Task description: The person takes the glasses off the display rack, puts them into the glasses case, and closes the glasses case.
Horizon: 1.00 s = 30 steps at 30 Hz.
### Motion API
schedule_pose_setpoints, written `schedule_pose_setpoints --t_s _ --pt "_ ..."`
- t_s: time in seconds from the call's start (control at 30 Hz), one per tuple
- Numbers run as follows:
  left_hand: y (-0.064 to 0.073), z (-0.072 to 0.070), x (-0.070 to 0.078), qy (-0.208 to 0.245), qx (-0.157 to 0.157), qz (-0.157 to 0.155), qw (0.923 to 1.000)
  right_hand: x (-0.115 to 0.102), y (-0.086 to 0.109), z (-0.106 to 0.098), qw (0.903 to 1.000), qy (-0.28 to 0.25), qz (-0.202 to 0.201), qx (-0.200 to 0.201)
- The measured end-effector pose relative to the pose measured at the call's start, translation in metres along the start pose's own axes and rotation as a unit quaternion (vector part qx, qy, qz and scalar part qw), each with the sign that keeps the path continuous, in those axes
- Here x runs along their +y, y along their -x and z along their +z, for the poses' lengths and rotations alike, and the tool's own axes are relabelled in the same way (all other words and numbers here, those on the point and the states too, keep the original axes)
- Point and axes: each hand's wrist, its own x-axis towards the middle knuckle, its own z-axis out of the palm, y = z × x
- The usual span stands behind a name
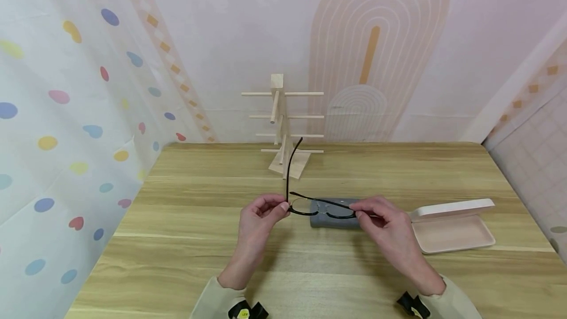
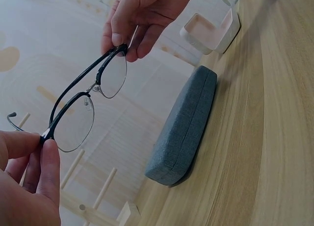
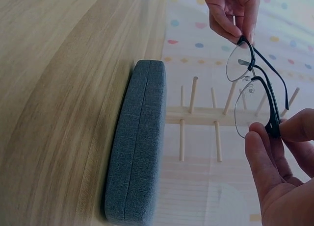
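A pair of black half-rim eyeglasses (image 1: 341, 216) is held up by both hands above the table. My left hand (image 1: 261, 220) pinches the left end of the frame between thumb and fingers. At the other end, the right hand (image 1: 390, 228) pinches the corner by the hinge. One temple arm points away toward the back, while the other lies slanted across behind the lenses. Below and behind the eyeglasses, a closed grey-blue fabric glasses case (image 2: 184, 125) rests on the table; the right wrist view shows its long side (image 3: 137, 142). Neither hand touches this case.
Behind the hands stands a wooden display rack (image 1: 277, 82) with several horizontal pegs. An open pale pink case (image 1: 452, 235) lies on the wooden table (image 1: 177, 250), right of the right hand. Patterned curtains (image 1: 248, 28) hang behind and at the left.
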Motion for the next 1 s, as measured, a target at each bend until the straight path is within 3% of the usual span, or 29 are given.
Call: schedule_pose_setpoints --t_s 1.0 --pt "0.0024 -0.0012 0.001 -0.026 -0.004 0.011 0.9996 -0.0057 0.0001 0.0001 1.0 0.003 0.002 -0.005"
